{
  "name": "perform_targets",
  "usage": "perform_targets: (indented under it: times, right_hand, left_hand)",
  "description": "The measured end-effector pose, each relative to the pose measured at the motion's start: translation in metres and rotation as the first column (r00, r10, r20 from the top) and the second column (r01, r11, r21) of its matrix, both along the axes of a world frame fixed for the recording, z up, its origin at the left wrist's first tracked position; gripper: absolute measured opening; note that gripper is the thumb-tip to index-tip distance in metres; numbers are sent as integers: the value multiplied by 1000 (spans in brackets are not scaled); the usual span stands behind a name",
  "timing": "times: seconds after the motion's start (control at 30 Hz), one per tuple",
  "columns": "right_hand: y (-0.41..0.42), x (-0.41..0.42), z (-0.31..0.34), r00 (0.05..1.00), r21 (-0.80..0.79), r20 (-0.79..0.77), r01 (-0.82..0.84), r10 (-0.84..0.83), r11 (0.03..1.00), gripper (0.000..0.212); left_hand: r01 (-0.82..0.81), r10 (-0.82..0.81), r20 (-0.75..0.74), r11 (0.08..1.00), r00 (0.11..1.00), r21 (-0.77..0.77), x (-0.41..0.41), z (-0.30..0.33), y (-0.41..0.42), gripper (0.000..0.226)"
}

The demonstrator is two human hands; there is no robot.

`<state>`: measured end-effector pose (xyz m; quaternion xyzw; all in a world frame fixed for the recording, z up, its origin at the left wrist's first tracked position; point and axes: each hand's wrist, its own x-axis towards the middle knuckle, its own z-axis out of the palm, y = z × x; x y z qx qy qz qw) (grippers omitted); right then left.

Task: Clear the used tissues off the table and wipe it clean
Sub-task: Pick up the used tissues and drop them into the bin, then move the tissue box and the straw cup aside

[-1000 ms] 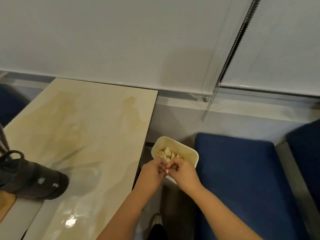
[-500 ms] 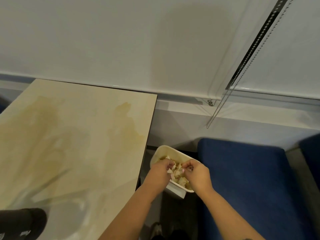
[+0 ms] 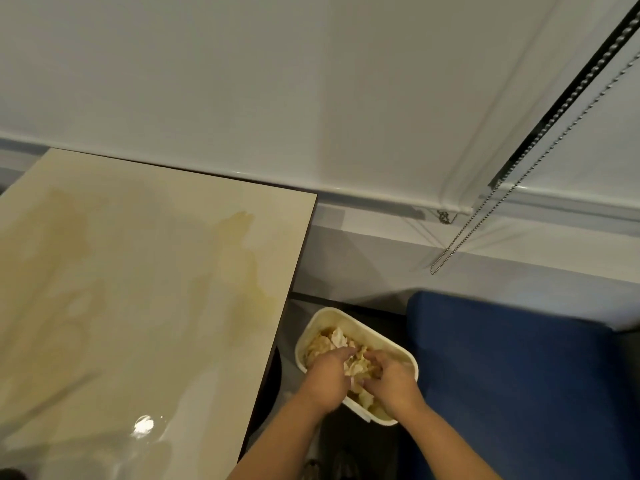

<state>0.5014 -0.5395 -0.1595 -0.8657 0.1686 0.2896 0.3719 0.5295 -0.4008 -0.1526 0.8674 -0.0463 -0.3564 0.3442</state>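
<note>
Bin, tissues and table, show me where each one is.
bin (image 3: pixel 349 318), head view, far rim
tissues (image 3: pixel 337 337), head view, white crumpled piece
table (image 3: pixel 138 271), head view, bare glossy top

No text, label, brand, number or sign could be read anywhere in the view; every visible surface was plain and unmarked.

Both bare forearms rise from the frame's 6 o'clock edge and converge toward the centre-right. The left hand lies palm down, its fingers reaching toward 1 o'clock. The right hand sits just beside it at 3 o'clock, knuckles up, fingers bent downward. The fingertips of the two hands nearly meet.
</note>
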Motion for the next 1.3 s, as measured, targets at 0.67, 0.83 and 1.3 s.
perform_targets:
  times: [0.67, 0.83, 1.3]
  right_hand:
    - [64, 50, 99, 924, 106, 378, -112, 64, 988, 32]
    - [101, 37, 131, 894, 149, 439, -175, 93, 973, 30]
    - [243, -104, 186, 833, 219, 508, -371, 220, 902, 19]
  left_hand:
    - [-282, 299, 272, 954, 915, -103, -8, 103, 65, 41]
    - [-363, 391, 348, 920, 852, -146, -38, 133, 103, 37]
    - [-598, 621, 375, 779, 688, -191, -204, 177, 240, 39]
